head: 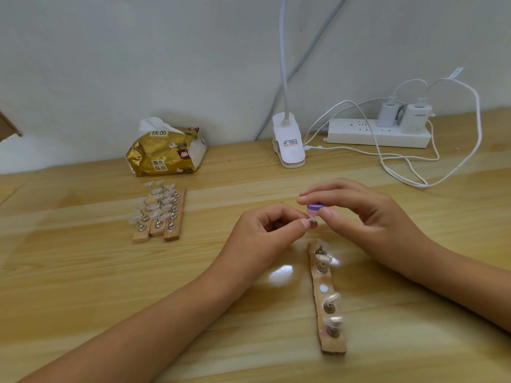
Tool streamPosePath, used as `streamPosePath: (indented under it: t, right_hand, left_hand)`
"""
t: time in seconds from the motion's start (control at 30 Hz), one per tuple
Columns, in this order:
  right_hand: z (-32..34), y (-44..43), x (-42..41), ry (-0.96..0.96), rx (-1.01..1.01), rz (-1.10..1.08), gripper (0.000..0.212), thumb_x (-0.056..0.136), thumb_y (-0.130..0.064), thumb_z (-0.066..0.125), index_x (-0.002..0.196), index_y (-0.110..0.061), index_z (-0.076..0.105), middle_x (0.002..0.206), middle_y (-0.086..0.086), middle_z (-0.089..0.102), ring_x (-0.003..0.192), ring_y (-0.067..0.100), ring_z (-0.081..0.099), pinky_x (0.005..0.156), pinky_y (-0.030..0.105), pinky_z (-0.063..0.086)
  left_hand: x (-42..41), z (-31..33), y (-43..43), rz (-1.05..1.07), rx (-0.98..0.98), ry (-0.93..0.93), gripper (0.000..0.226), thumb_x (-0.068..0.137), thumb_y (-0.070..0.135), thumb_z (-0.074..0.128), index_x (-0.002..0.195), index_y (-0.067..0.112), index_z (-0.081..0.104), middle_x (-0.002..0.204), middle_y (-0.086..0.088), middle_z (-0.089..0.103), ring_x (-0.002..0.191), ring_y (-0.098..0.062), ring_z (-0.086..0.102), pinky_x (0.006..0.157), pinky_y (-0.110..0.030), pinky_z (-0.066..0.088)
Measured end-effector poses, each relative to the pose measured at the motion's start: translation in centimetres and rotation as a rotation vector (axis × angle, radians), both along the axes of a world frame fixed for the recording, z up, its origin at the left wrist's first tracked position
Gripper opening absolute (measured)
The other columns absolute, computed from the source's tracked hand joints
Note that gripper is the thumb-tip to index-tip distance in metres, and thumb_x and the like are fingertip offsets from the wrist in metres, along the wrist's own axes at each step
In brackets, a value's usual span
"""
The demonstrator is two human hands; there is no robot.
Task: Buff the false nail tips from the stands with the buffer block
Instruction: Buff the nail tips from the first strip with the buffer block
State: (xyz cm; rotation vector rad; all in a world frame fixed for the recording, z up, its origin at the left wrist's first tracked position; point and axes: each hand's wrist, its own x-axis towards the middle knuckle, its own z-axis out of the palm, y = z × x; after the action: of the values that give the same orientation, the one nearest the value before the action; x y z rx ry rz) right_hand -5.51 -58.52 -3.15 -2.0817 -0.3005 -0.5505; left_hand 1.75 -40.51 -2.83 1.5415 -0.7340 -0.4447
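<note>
nearest the person, a single wooden stand [329,299] lies lengthwise on the wooden table [83,272], carrying four nail tips on pegs with one bare white spot between the second and third peg. just beyond the far end of this stand, the two hands meet above the table. the left hand [265,230] is closed, pinching a small nail tip [312,223] between thumb and forefinger. the right hand [356,214] grips the buffer block [314,210], purple on top and pink below, between thumb and fingers, its lower face touching the pinched tip. far left of the stand, three more stands [160,214] lie side by side, crowded with clear tips. beyond them sits a gold tissue pack [166,153]. farther back from the stand are a white clip lamp [289,145] and a power strip [378,132] with chargers and white cables by the wall.
</note>
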Motion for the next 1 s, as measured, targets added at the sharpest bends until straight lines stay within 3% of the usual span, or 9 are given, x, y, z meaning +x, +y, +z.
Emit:
streamPosePath:
  t: [0.2,0.33,0.47,0.6,0.7,0.83,1.0]
  right_hand:
    - [0.07,0.01,-0.06,-0.002,0.015,0.004,0.021,0.091,-0.016,0.065,0.11,-0.02,0.072,0.114,-0.001,0.068,0.113,0.012,0.062,0.099,0.023,0.046]
    - [0.0,0.12,-0.27,-0.065,-0.061,0.018,0.021,0.09,-0.019,0.067,0.111,-0.017,0.072,0.115,0.0,0.067,0.113,0.013,0.062,0.097,0.019,0.044]
    - [-0.09,-0.15,0.38,0.012,0.018,-0.077,0.023,0.088,-0.026,0.066,0.11,-0.022,0.072,0.115,-0.002,0.065,0.11,0.012,0.062,0.096,0.02,0.047]
    - [-0.16,-0.36,0.36,-0.005,0.28,-0.04,0.021,0.086,-0.03,0.069,0.107,-0.028,0.069,0.11,-0.002,0.068,0.108,0.015,0.065,0.091,0.022,0.052]
    - [-0.12,-0.61,0.33,-0.006,0.424,-0.033,0.02,0.086,-0.028,0.067,0.107,-0.026,0.066,0.106,0.002,0.072,0.1,0.017,0.069,0.088,0.028,0.056]
    - [0.17,-0.42,0.23,-0.005,0.356,-0.065,0.018,0.087,-0.027,0.065,0.104,-0.023,0.066,0.103,-0.001,0.07,0.098,0.01,0.066,0.085,0.021,0.053]
    - [0.35,0.04,-0.04,0.023,0.412,-0.028,0.018,0.082,-0.022,0.066,0.1,-0.018,0.065,0.087,-0.003,0.073,0.078,0.008,0.068,0.072,0.017,0.054]
  left_hand:
    - [-0.07,0.08,-0.11,0.005,0.008,0.001,0.015,0.088,0.011,0.065,0.078,0.018,0.073,0.085,0.003,0.075,0.084,-0.005,0.067,0.076,-0.01,0.047]
    - [-0.1,0.1,-0.1,0.003,0.005,-0.015,0.016,0.087,0.015,0.067,0.075,0.024,0.074,0.073,0.006,0.067,0.072,-0.005,0.057,0.068,-0.012,0.044]
    - [0.0,0.03,-0.04,0.007,0.011,-0.001,0.01,0.089,0.015,0.064,0.09,0.013,0.074,0.093,0.002,0.074,0.082,0.0,0.063,0.077,-0.012,0.048]
    - [0.07,0.07,-0.03,0.028,0.011,-0.007,0.014,0.089,0.023,0.064,0.099,0.022,0.074,0.103,0.008,0.073,0.089,-0.005,0.062,0.086,-0.018,0.047]
    - [0.17,-0.07,-0.11,0.038,-0.014,0.016,0.015,0.088,0.019,0.065,0.1,0.023,0.073,0.088,0.014,0.07,0.08,0.0,0.057,0.08,-0.015,0.046]
    - [0.33,-0.29,-0.18,0.062,-0.035,0.026,0.007,0.086,0.014,0.068,0.09,0.019,0.071,0.079,0.015,0.067,0.073,0.003,0.058,0.073,-0.012,0.045]
    - [0.38,-0.37,-0.19,0.067,-0.041,0.01,0.006,0.085,0.012,0.069,0.084,0.018,0.068,0.075,0.014,0.065,0.072,0.001,0.056,0.07,-0.012,0.044]
